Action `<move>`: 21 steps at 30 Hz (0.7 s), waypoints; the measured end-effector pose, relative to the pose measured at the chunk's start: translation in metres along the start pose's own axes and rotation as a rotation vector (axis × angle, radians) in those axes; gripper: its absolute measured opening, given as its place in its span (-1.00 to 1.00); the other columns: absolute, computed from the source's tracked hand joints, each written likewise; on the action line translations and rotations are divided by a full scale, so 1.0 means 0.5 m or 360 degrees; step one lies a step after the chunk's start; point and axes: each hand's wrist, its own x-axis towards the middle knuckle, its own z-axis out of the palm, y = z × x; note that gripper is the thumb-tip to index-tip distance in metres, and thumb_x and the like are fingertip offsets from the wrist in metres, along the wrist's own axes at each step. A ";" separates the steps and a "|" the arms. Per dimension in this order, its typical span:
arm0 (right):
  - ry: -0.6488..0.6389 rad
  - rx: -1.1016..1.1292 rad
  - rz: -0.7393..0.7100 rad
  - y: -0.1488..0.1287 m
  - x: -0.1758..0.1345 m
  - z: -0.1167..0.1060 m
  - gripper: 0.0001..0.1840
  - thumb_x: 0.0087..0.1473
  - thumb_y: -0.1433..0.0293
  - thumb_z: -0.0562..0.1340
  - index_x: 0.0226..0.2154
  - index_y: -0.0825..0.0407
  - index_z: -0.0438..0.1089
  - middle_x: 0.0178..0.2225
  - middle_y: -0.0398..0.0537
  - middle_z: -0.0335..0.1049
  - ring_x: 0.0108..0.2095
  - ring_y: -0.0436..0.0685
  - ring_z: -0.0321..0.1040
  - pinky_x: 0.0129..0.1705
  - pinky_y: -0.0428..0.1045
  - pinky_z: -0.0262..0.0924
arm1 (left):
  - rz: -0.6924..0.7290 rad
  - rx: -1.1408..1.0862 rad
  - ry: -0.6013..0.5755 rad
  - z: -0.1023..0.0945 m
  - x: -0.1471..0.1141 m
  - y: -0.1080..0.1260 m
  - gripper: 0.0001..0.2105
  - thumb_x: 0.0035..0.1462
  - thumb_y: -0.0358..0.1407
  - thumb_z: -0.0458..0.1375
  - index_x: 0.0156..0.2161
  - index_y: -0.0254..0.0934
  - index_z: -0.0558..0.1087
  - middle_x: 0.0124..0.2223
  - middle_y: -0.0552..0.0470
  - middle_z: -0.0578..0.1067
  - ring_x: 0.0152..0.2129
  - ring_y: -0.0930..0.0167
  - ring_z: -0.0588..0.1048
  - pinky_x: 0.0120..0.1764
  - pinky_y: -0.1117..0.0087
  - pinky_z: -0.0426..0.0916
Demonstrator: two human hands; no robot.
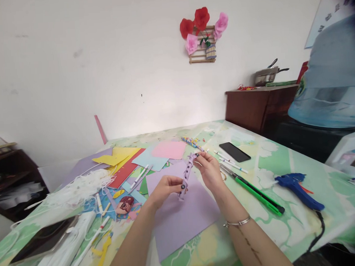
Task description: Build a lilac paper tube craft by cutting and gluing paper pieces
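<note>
A narrow purple paper strip (187, 174) with dark dots and crinkled edges is stretched at a slant between my two hands. Its lower end is pinched by the thumb and fingers of my left hand (169, 188). At the upper end, my right hand (209, 168) grips it between thumb and fingertips. Beneath both hands a sheet of purple paper (186, 224) lies on the patterned tablecloth. The strip is held above this sheet.
To the right lie a green utility knife (259, 194), a blue glue gun (299, 189) with a cord, several markers and a black phone (235, 151). Leftward are coloured papers (127, 168), tangled white string (81, 187) and a tablet-like device (44, 239). A water bottle (330, 75) stands far right.
</note>
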 end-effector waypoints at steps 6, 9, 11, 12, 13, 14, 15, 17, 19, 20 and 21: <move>-0.0023 -0.0010 0.0001 0.001 -0.003 0.005 -0.82 -0.31 0.38 0.38 -0.56 0.04 0.37 -0.54 -0.18 0.36 -0.48 -0.02 0.30 -0.32 -0.05 0.23 | 0.0018 -0.0010 -0.0026 0.002 -0.002 0.001 -0.81 -0.08 -0.26 0.25 -0.39 -0.39 0.55 -0.45 -0.06 0.53 -0.51 0.44 0.44 -0.37 0.45 0.29; -0.0006 -0.0022 -0.0002 0.003 -0.002 0.003 -0.81 -0.29 0.37 0.37 -0.54 0.03 0.37 -0.52 -0.17 0.37 -0.46 -0.01 0.32 -0.28 -0.03 0.24 | 0.0005 -0.0023 -0.0012 0.005 -0.002 0.004 -0.80 -0.10 -0.25 0.27 -0.39 -0.39 0.55 -0.44 -0.06 0.54 -0.51 0.43 0.45 -0.36 0.44 0.29; 0.0022 -0.0031 0.0004 0.004 -0.001 0.000 -0.81 -0.27 0.34 0.36 -0.52 0.02 0.37 -0.47 -0.14 0.41 -0.41 0.02 0.35 -0.24 -0.01 0.25 | 0.0007 -0.0051 0.0037 0.007 0.000 0.003 -0.78 -0.13 -0.25 0.29 -0.39 -0.39 0.55 -0.44 -0.06 0.54 -0.50 0.42 0.45 -0.36 0.43 0.30; 0.0042 -0.0040 0.0012 0.005 0.001 -0.002 -0.81 -0.25 0.32 0.35 -0.50 0.02 0.38 -0.42 -0.11 0.44 -0.37 0.04 0.37 -0.22 0.00 0.25 | 0.0022 -0.0075 0.0117 0.006 0.003 0.002 -0.77 -0.17 -0.25 0.30 -0.39 -0.39 0.55 -0.44 -0.07 0.54 -0.50 0.42 0.46 -0.36 0.42 0.31; 0.0066 -0.0052 0.0023 0.006 0.002 -0.004 -0.80 -0.24 0.31 0.34 -0.47 0.01 0.38 -0.37 -0.09 0.46 -0.33 0.06 0.38 -0.21 0.01 0.26 | 0.0048 -0.0102 0.0240 0.004 0.007 -0.001 -0.75 -0.21 -0.25 0.32 -0.39 -0.40 0.55 -0.43 -0.07 0.54 -0.51 0.41 0.46 -0.36 0.41 0.32; 0.0088 -0.0069 0.0038 0.007 0.004 -0.007 -0.78 -0.23 0.30 0.34 -0.44 0.00 0.39 -0.33 -0.07 0.47 -0.30 0.08 0.38 -0.21 0.02 0.26 | 0.0079 -0.0129 0.0391 0.000 0.011 -0.005 -0.73 -0.25 -0.25 0.34 -0.38 -0.39 0.55 -0.43 -0.07 0.55 -0.50 0.41 0.46 -0.36 0.40 0.33; 0.0105 -0.0091 0.0057 0.009 0.006 -0.009 -0.77 -0.23 0.29 0.33 -0.42 0.00 0.38 -0.30 -0.06 0.48 -0.28 0.09 0.38 -0.21 0.02 0.26 | 0.0120 -0.0153 0.0581 -0.006 0.015 -0.010 -0.71 -0.29 -0.26 0.36 -0.38 -0.40 0.55 -0.43 -0.07 0.55 -0.50 0.40 0.46 -0.36 0.39 0.34; 0.0112 -0.0144 0.0100 0.016 0.008 -0.012 -0.74 -0.23 0.28 0.34 -0.39 0.00 0.38 -0.29 -0.04 0.48 -0.28 0.11 0.38 -0.23 0.02 0.26 | 0.0168 -0.0174 0.0850 -0.025 0.024 -0.023 -0.68 -0.30 -0.26 0.36 -0.35 -0.38 0.54 -0.40 -0.05 0.56 -0.47 0.40 0.48 -0.33 0.38 0.36; 0.0084 -0.0204 0.0147 0.024 0.008 -0.012 -0.71 -0.23 0.27 0.35 -0.38 0.01 0.38 -0.30 -0.02 0.49 -0.29 0.11 0.39 -0.24 0.02 0.26 | 0.0182 -0.0189 0.1032 -0.048 0.031 -0.037 -0.68 -0.26 -0.24 0.33 -0.32 -0.36 0.53 -0.38 -0.02 0.56 -0.46 0.42 0.49 -0.28 0.36 0.37; 0.0066 -0.0235 0.0169 0.029 0.008 -0.012 -0.70 -0.23 0.26 0.35 -0.38 0.02 0.38 -0.30 -0.01 0.49 -0.30 0.10 0.39 -0.25 0.02 0.26 | 0.0180 -0.0192 0.1106 -0.060 0.033 -0.044 -0.68 -0.26 -0.25 0.32 -0.31 -0.35 0.53 -0.38 -0.01 0.56 -0.47 0.42 0.50 -0.27 0.36 0.38; 0.0047 -0.0267 0.0188 0.033 0.007 -0.011 -0.69 -0.23 0.25 0.35 -0.37 0.02 0.37 -0.30 -0.01 0.49 -0.30 0.10 0.39 -0.25 0.01 0.26 | 0.0173 -0.0195 0.1160 -0.071 0.035 -0.049 -0.68 -0.27 -0.25 0.32 -0.31 -0.36 0.52 -0.39 -0.01 0.56 -0.47 0.42 0.50 -0.26 0.35 0.38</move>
